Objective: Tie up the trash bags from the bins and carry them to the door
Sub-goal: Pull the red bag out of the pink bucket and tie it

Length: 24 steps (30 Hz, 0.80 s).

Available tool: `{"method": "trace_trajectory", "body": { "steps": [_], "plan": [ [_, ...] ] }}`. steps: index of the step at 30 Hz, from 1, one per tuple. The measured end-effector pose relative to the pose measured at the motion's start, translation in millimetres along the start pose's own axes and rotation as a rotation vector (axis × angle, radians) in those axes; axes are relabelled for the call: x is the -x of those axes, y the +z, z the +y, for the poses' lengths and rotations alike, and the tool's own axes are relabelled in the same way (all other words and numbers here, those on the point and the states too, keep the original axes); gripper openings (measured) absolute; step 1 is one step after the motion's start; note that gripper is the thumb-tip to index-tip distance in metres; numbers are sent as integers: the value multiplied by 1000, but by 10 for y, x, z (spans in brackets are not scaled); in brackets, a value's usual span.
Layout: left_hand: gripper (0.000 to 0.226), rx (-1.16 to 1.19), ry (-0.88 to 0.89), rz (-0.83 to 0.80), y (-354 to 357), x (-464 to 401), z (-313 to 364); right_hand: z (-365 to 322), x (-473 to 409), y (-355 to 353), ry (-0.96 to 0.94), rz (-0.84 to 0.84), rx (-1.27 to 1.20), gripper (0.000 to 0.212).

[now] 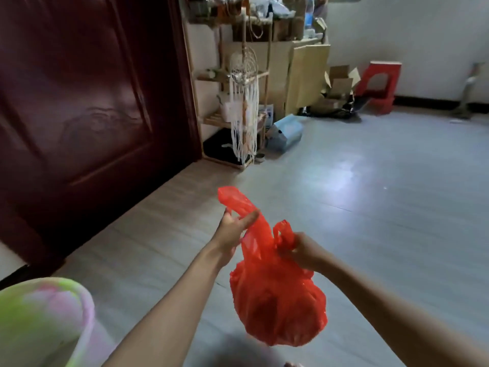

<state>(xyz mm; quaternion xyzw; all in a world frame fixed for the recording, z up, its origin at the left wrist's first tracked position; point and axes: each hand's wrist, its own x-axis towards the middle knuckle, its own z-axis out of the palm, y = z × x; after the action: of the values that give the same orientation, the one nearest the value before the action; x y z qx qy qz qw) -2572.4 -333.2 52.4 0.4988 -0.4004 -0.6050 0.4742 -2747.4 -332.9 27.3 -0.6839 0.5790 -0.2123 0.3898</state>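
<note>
A full red plastic trash bag (pixel 277 295) hangs in the air in front of me, above the grey floor. My left hand (pixel 234 233) holds one long handle loop of the bag between thumb and fingers, and the loop sticks up past it. My right hand (pixel 301 251) grips the other, shorter handle, bunched in curled fingers. The two handles are apart. A green and pink bin (pixel 45 316) stands at the lower left, blurred. The dark red door (pixel 79 102) fills the left side.
A wooden shelf (pixel 264 75) with a hanging white dreamcatcher (pixel 243 83) stands right of the door. Cardboard boxes (pixel 338 86), a blue box (pixel 287 132) and a red stool (pixel 381 83) line the far wall. Grey floor (pixel 370 194) stretches to the right.
</note>
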Motion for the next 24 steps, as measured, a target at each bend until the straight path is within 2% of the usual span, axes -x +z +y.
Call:
{"method": "trace_trajectory", "body": {
  "steps": [2,5,8,10,12,13,14,16,18,19,21,24],
  "plan": [
    [5,-103,-55,104,58,-150,-224,255,16,-50,56,26,-58,20],
    [12,-288,-88,349,48,-231,-491,574,146,-232,139,93,-149,11],
    [27,-602,8,588,-61,-197,-480,816,241,-524,145,320,-192,17],
    [31,-512,38,618,-165,-211,-439,924,331,-665,158,498,-309,24],
    [28,-199,5,480,-209,-152,-386,1055,419,-743,134,575,-426,32],
    [31,-64,-28,365,-233,-90,-418,1121,487,-742,111,547,-444,41],
    [40,-13,-44,235,-245,-19,-422,1175,526,-734,92,491,-441,59],
    [57,-109,-58,-21,-298,185,-547,1329,661,-616,142,358,-506,116],
    [60,-280,-41,-209,-318,395,-671,1442,785,-482,162,235,-525,145],
    [63,-369,-36,-282,-316,450,-775,1485,829,-411,161,175,-499,149],
    [84,-544,-22,-336,-350,460,-1023,1586,906,-259,138,45,-438,146],
    [102,-667,-123,-392,-345,340,-1298,1634,995,-165,163,-148,-475,111]
  ]
}}
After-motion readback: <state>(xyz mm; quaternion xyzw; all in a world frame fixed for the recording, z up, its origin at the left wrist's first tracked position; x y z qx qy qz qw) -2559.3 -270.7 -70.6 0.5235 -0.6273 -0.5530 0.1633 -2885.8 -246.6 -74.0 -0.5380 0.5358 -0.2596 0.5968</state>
